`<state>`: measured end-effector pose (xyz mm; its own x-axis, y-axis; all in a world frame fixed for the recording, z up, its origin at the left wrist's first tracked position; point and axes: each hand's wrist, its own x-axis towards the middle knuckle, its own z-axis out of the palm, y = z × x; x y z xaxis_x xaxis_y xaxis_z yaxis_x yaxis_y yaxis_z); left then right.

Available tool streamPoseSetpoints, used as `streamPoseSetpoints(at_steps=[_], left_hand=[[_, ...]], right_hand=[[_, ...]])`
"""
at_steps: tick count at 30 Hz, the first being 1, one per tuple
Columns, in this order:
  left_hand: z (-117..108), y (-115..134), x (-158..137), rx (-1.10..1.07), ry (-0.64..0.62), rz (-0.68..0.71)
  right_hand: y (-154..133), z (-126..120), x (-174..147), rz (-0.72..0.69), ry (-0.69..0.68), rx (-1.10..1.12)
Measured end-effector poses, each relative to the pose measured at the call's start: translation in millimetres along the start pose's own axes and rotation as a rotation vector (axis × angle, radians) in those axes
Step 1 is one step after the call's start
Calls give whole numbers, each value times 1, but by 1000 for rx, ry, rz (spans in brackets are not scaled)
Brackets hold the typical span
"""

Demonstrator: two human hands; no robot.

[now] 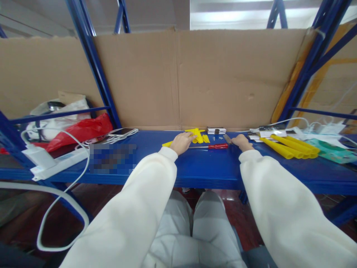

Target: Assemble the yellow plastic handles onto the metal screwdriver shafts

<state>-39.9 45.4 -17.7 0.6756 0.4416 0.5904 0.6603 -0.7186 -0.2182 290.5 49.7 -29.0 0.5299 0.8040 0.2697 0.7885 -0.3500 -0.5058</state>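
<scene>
My left hand (pixel 182 143) is closed over a yellow tube (pixel 167 144), whose end sticks out on the wrist side; the fingers hide the rest. Just past its fingertips lie several short yellow pieces (pixel 198 137). My right hand (pixel 242 142) is closed, its fingertips on a small flat tool (pixel 228 139) with a greyish-brown blade, lying low at the table. Between the hands rests a screwdriver (pixel 218 146) with a red handle, its shaft pointing left. Tiny metal parts (pixel 221 138) lie behind it.
Several long yellow cone-shaped tubes (pixel 290 147) lie at right, beside a green packet (pixel 331 150). A stack of small cards or booklets (pixel 216 130) stands near the cardboard wall (pixel 223 82). At left are a white power strip (pixel 61 162), cables and a red bag (pixel 80 130). Blue posts (pixel 95 67) flank the table.
</scene>
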Motion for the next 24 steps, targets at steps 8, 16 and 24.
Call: streamPoseSetpoints(at_steps=[8, 16, 24], left_hand=[[-1, 5, 0, 25, -50, 47], [-4, 16, 3, 85, -130, 157], [-5, 16, 3, 63, -144, 56]], right_hand=[[-43, -18, -43, -356, 29, -99], [-68, -4, -70, -1071, 71, -147], [-69, -2, -59, -975, 102, 10]])
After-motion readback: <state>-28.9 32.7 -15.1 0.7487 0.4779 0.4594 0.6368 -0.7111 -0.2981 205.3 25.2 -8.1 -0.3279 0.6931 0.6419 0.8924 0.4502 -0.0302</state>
